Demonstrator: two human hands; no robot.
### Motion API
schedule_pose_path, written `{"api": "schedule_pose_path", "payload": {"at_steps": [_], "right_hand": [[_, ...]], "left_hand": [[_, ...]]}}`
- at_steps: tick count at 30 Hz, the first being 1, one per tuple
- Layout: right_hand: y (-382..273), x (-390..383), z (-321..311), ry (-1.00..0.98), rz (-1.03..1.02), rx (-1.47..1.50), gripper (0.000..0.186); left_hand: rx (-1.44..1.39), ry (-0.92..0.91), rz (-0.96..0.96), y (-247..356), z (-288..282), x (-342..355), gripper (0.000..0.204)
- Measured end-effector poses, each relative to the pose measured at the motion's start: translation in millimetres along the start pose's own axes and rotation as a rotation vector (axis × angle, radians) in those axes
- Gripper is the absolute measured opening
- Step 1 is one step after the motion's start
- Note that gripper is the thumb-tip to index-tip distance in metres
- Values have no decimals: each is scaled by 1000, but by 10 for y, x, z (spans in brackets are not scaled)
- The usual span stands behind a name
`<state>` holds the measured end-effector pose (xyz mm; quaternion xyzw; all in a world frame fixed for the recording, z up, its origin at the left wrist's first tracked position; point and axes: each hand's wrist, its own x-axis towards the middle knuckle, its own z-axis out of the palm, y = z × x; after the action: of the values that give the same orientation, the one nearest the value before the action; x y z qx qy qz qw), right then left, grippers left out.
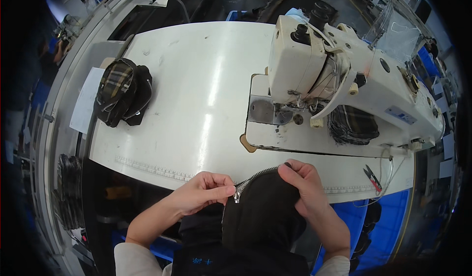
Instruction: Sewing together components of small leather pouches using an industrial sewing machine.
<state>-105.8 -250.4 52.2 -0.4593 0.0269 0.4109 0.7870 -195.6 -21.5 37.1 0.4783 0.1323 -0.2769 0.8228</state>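
A dark brown fabric piece (265,207) with a curved top edge is held up at the table's front edge. Along that edge runs a silver metal zipper (253,177), its slider (237,196) hanging at the left end. My left hand (209,193) pinches the zipper end just beside the slider, thumb and forefinger together. At the upper right corner, my right hand (307,187) grips the fabric between thumb and fingers. The lower part of the piece merges with dark clothing, so its outline there is hard to tell.
A white sewing machine (314,74) stands on the right of the white table (187,79), with stacked plaid pieces (355,123) under its arm. Dark plaid pouches (123,91) sit at the left. Red-and-black thread snips (373,178) lie at the right front edge, near a printed ruler strip.
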Motion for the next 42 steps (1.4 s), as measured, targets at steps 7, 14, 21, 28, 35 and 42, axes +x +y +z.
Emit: {"api": "schedule_pose_path", "payload": {"at_steps": [7,14,21,28,35,42], "right_hand": [[-48,345,-186,-369,130,-165,21],[-40,617,-94,-18,-22,-324,20],[31,897,-126,-1,-63,-327,17],[-256,549,-359,200,-672,-1474,8],[-1110,-146,-827,448,-1017,-1802,10],[-1181,-117,-1000,309,-849,-2084,20]], "left_hand": [[-171,336,236,135,-257,84,17],[1255,546,904,148,-121,-16,45],[1992,333,1221,77,227,422,33],[1991,174,1106,5,169,576,30],[1984,218,998,24,156,542,38],[1994,221,1002,20,172,567,42]]}}
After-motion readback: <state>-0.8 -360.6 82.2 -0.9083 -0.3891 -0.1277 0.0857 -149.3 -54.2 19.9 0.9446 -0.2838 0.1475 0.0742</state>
